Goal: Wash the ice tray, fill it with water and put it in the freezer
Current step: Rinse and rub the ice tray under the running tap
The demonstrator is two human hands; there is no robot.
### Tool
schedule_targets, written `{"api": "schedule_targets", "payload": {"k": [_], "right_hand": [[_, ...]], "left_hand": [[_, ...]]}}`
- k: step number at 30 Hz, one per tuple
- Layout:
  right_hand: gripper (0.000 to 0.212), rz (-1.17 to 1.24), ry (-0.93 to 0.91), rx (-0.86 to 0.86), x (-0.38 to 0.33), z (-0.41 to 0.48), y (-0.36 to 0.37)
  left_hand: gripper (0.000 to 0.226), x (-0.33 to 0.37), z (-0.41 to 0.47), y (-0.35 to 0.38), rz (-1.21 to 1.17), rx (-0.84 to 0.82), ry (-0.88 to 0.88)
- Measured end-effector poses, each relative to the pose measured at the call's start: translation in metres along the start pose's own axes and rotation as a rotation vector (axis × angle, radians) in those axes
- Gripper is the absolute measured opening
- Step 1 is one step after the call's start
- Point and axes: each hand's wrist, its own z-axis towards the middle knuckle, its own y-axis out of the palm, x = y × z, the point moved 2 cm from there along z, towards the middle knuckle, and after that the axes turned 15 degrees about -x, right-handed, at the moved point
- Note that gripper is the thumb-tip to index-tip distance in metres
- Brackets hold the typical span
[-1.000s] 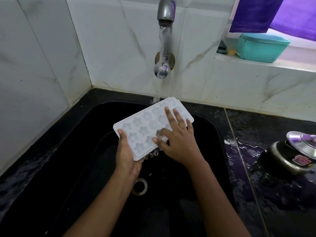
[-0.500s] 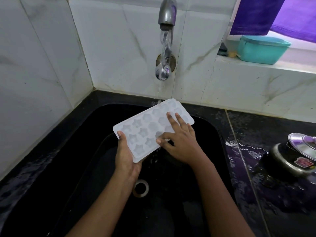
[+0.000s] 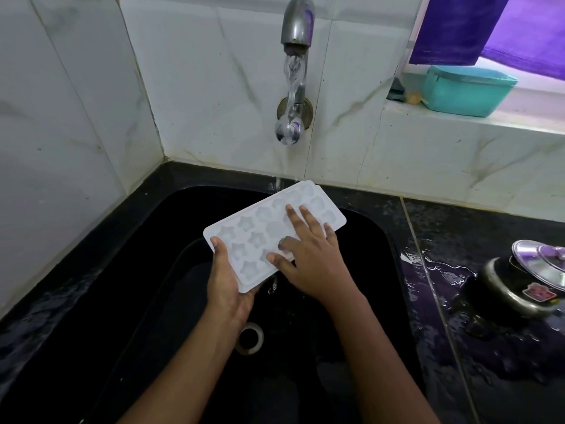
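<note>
- Left grip (image 3: 227, 286) grasps the ice tray (image 3: 260, 228) at its near short end, thumb over the rim, palm beneath.
- Right grip (image 3: 312, 255) released, fingers spread flat on the star-shaped cavities.
- Tray held tilted above the black sink (image 3: 146, 270), far end raised, by the stream from the running tap (image 3: 296, 26).
- Drain (image 3: 250, 338) below the wrists.
- Wet black surface (image 3: 504, 228) at right carries a lidded pot (image 3: 513, 289); teal tub (image 3: 467, 93) on the sill.

L hand (image 3: 227, 286) gripping ice tray (image 3: 260, 228) edge, thumb on top, R hand (image 3: 312, 264) flat, fingers spread
</note>
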Motion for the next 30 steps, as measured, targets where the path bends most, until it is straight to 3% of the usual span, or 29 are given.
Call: {"api": "schedule_targets", "payload": {"k": [4, 8, 13, 18, 22, 26, 30], "right_hand": [[0.039, 0.099, 0.018, -0.044, 0.014, -0.003, -0.008], [0.041, -0.026, 0.045, 0.035, 0.008, -0.003, -0.005], [0.039, 0.098, -0.008, -0.087, 0.018, -0.001, -0.006], [0.031, 0.251, 0.11, 0.319, 0.029, -0.004, -0.012], [0.028, 0.23, 0.061, 0.293, 0.025, -0.002, -0.009], [0.049, 0.107, -0.092, 0.338, 0.006, 0.007, 0.001], [0.056, -0.016, 0.003, 0.341, 0.0, 0.013, 0.008]], "left_hand": [[0.06, 0.001, 0.0, 0.001, 0.023, -0.01, 0.016], [0.061, -0.004, 0.0, 0.005, 0.012, -0.027, -0.01], [0.059, -0.001, 0.001, 0.002, 0.02, -0.021, -0.002], [0.061, -0.011, -0.002, 0.011, 0.037, -0.079, -0.079], [0.066, -0.014, -0.004, 0.014, 0.031, -0.119, -0.115], [0.075, -0.017, -0.005, 0.016, 0.021, -0.131, -0.136], [0.066, -0.018, -0.004, 0.016, 0.032, -0.127, -0.159]]}}
